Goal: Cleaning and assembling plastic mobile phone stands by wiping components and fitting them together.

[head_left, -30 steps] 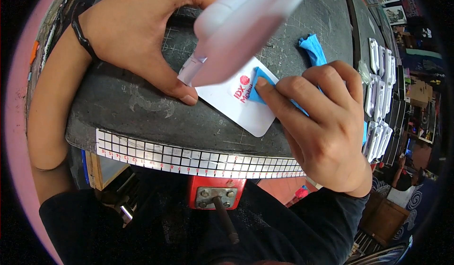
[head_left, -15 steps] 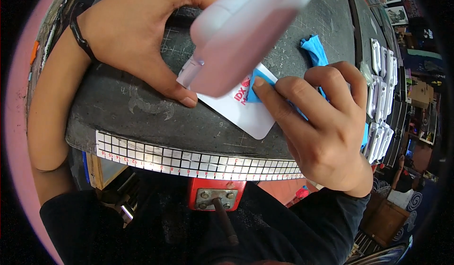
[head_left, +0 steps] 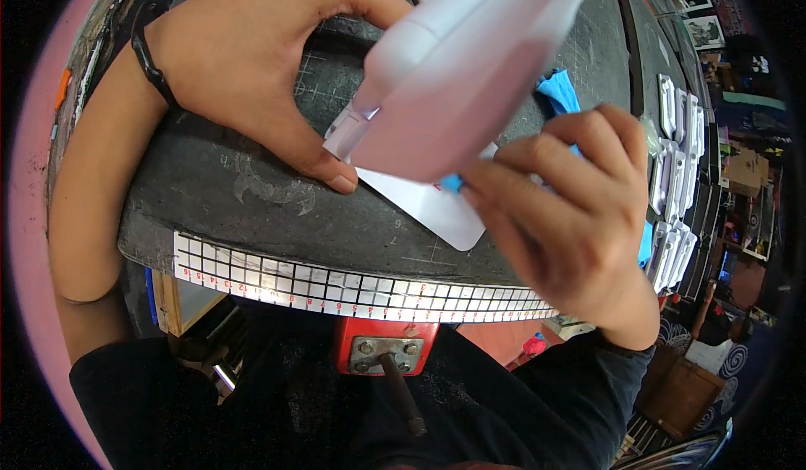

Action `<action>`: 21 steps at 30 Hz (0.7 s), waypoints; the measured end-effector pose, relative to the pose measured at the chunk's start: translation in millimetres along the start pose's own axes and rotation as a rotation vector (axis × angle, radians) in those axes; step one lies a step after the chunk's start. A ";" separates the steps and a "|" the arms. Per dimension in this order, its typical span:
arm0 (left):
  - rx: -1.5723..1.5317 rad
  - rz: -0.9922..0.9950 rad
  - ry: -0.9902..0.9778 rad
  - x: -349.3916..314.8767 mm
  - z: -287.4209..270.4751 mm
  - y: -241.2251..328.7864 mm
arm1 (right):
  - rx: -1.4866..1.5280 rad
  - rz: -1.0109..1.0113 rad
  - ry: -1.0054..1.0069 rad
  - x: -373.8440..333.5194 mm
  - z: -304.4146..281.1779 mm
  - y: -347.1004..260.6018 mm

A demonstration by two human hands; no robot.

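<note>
My left hand (head_left: 239, 63) curves around the near-left end of a white plastic piece, thumb along its edge and fingers behind it. A raised, blurred white part (head_left: 453, 92) of the piece tilts up toward me. Below it, a flat white panel (head_left: 445, 218) lies on the dark board, its red print almost covered. My right hand (head_left: 579, 210), smeared by motion, pinches a blue cloth (head_left: 452, 183) at the panel's right side. Only a small corner of that cloth shows by the fingertips; more blue cloth (head_left: 560, 92) sticks out behind the knuckles.
The dark worn board (head_left: 252, 189) has a ruler strip (head_left: 336, 294) with a black grid along its near edge. A red metal bracket (head_left: 388, 348) with a rod sits below. Several similar white plastic pieces (head_left: 676, 176) are stacked at the right, near cluttered shelves.
The raised white part has shifted right and slightly up, with my left hand following, and now hides most of the red print. The right fingers have moved, leaving less blue cloth showing.
</note>
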State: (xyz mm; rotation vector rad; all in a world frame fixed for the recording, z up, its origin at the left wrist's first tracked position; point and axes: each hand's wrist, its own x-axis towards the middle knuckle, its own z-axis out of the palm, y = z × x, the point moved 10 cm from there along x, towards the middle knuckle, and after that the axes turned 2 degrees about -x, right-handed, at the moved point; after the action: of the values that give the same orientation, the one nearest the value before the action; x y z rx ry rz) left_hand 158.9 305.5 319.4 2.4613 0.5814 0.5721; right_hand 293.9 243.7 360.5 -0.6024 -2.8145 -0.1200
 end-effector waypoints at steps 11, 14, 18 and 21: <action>-0.081 -0.031 0.014 3.7 -5.2 10.2 | 0.152 0.018 0.024 11.6 5.4 3.9; -0.125 -0.015 0.024 4.9 -9.1 13.9 | 0.183 0.031 0.010 11.4 5.7 10.1; 0.056 -0.026 -0.036 4.6 -1.7 15.5 | 0.142 0.025 0.008 12.1 3.5 6.2; 0.112 0.152 0.057 -1.6 -1.6 17.9 | 0.168 0.031 -0.016 11.3 7.4 6.1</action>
State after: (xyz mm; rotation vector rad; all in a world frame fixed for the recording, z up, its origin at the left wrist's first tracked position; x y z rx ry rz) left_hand 161.8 291.7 330.8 2.6181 0.4620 0.6887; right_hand 284.7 254.6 356.6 -0.6095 -2.7928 0.1267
